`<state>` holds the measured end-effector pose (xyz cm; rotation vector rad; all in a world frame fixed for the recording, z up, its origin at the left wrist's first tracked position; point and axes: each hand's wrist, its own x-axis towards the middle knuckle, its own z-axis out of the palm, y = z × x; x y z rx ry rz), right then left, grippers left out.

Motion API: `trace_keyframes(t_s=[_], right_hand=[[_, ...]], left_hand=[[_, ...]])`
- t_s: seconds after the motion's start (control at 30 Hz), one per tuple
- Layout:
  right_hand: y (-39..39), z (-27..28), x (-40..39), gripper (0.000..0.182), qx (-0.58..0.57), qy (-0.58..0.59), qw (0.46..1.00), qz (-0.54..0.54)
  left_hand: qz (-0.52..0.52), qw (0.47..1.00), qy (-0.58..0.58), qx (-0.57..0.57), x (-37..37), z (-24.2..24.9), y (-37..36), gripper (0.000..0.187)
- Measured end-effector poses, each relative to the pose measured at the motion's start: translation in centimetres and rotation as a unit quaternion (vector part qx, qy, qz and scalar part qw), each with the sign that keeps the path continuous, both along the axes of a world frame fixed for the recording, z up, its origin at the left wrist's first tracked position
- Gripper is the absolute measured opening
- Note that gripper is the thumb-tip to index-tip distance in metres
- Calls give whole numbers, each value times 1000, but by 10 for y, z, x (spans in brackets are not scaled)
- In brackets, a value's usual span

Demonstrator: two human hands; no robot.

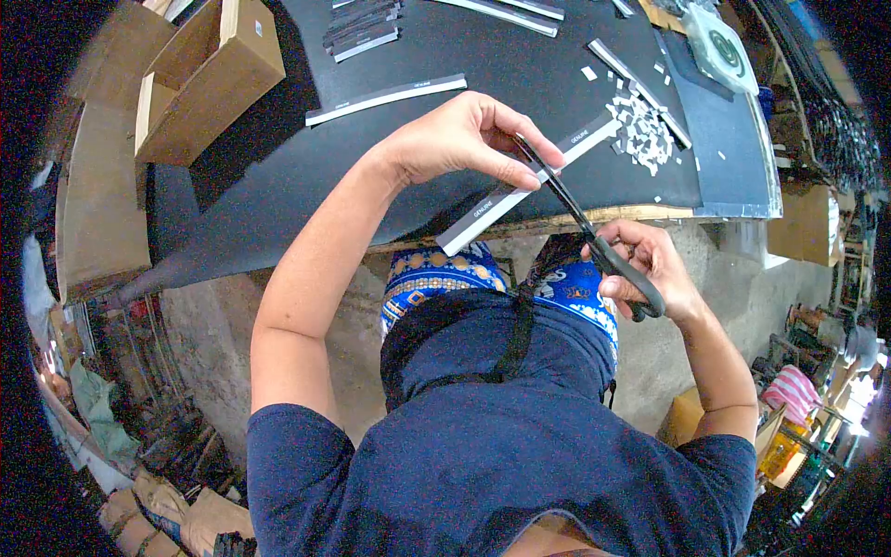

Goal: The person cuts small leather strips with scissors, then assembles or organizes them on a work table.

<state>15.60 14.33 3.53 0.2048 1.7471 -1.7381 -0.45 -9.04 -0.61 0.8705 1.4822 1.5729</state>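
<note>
My left hand (455,141) pinches a grey-and-white label strip (487,212) printed "GENUINE", with thumb and fingers closed near its middle. The strip slants over the table's front edge. In my right hand (664,262) is a pair of black-handled scissors (590,227). Their blades point up and left, reaching the strip right beside my left thumb and fingertips. Whether the blades are parted is hard to make out. A pile of small white and dark cut pieces (647,139) lies on the table by the strip's far end.
On the black table (371,195) lie another label strip (385,100), a stack of strips (362,28) and more strips at the back. An open cardboard box (213,84) stands at left. A clear plastic-wrapped roll (719,51) sits at the back right.
</note>
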Motion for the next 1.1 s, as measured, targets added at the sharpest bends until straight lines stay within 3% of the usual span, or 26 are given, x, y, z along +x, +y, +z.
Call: trace_keyframes(t_s=[0.33,0.5,1.1], right_hand=[[0,-7,-4,48,-5,-19,1000,-24],[-3,-10,-3,48,-18,-19,999,-40],[-4,-1,-7,42,36,-4,999,-34]], left_hand=[[1,1000,14,-6,-3,-3,2,30],[-12,999,-34,-29,-1,-1,4,32],[-10,998,-58,-28,-1,-2,8,34]])
